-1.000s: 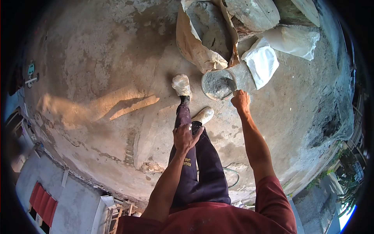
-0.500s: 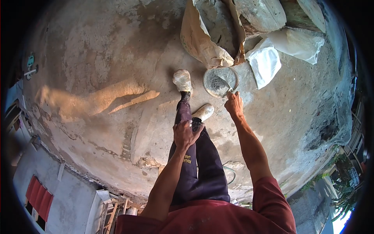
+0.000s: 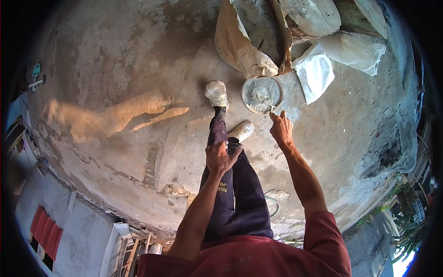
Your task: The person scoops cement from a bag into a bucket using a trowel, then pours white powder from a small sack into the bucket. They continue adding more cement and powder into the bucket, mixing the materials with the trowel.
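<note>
My right hand [image 3: 282, 128] is closed around the handle of a trowel [image 3: 272, 109] at the near edge of a round bucket [image 3: 282, 96]. The blade dips into the grey powdery mix [image 3: 261, 93], which hides most of it. Lumps of paler, wet-looking mix show on the surface. My left hand [image 3: 220, 158] rests on the knee of my dark trousers [image 3: 244, 198], its fingers and thumb spread over the cloth and holding nothing.
A torn, open brown paper sack [image 3: 240, 51] stands just beyond the bucket. White plastic bags [image 3: 314, 74] lie to its right, near full sacks [image 3: 314, 18]. My shoes [image 3: 216, 93] stand on the stained concrete floor [image 3: 115, 83], left of the bucket. A red-shuttered wall is at lower left.
My right hand has shifted slightly right and tilted the trowel; its blade, visible across the bucket before, is now mostly sunk in the mix. The left hand stays on the knee.
</note>
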Available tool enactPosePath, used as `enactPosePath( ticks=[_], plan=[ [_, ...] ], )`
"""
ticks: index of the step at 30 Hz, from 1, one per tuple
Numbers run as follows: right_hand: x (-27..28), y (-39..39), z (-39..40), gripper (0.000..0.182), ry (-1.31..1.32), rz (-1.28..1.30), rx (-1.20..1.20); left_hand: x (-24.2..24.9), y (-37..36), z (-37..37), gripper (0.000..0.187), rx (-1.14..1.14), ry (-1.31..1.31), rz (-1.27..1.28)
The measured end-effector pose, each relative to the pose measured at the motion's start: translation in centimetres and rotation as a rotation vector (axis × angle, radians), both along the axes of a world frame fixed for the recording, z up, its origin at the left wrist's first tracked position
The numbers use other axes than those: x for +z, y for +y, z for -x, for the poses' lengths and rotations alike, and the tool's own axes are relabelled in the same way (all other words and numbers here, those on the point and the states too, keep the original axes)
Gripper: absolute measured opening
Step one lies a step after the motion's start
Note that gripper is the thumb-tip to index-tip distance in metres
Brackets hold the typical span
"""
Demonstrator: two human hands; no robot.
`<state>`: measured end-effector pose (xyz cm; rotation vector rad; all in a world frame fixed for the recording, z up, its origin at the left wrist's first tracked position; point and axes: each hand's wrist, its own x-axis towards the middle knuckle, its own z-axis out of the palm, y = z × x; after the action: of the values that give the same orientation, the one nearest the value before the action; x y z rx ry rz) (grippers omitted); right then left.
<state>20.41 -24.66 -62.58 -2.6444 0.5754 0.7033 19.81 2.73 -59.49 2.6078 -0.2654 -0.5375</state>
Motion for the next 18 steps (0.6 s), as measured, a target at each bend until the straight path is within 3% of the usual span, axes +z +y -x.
enactPosePath(
  ticks=[9,18],
  plan=[
    [-3.5,0.0,-1.5,0.009,0.009,-0.004,0.107,-0.2,0.1,0.1,0.068,-0.035,0.066,-0.063],
    [-3.3,-1.3,-4.5,0.022,0.025,0.007,0.007,0.3,-0.2,0.0,0.066,-0.052,0.095,-0.061]
  ],
)
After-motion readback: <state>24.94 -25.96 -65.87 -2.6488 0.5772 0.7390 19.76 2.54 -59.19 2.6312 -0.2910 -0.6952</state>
